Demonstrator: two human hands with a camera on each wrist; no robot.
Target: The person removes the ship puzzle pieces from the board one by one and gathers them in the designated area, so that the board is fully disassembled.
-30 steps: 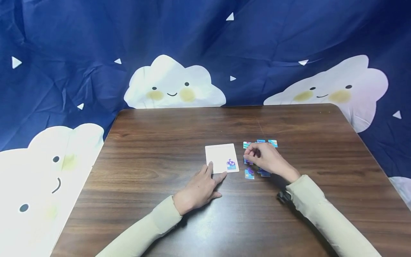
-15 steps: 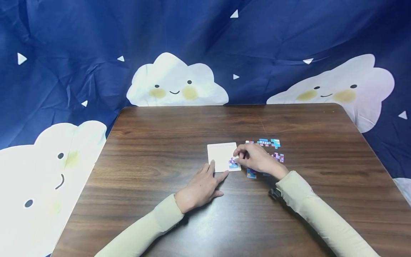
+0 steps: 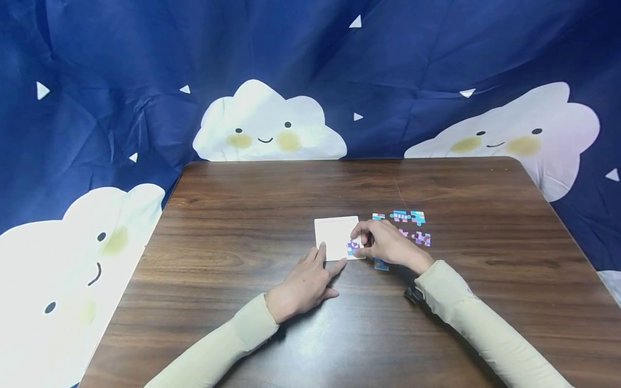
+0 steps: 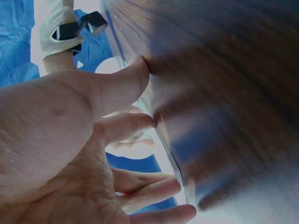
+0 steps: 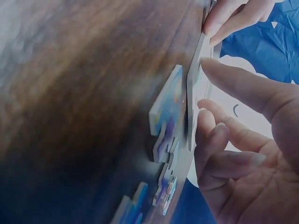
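Note:
A small white puzzle board (image 3: 333,231) lies on the table with colourful puzzle pieces (image 3: 351,249) set in its lower right corner. My left hand (image 3: 303,285) rests on the board's near edge, fingers extended; in the left wrist view the fingertips (image 4: 170,186) touch that edge. My right hand (image 3: 388,242) is over the board's right side, its thumb and fingertips pinching a puzzle piece against the board, mostly hidden by the fingers. In the right wrist view the right thumb (image 5: 229,81) presses the board (image 5: 194,88), with the other fingers curled at its edge.
Loose puzzle pieces (image 3: 421,238) lie right of the board, some hidden under the right hand. One blue piece (image 5: 168,100) lies close beside the board in the right wrist view. A blue curtain with clouds (image 3: 271,124) hangs behind the wooden table (image 3: 233,215).
My right hand has moved left from the loose pieces to the board's right side, and its fingers are now lower on the board. The left hand has stayed at the near edge.

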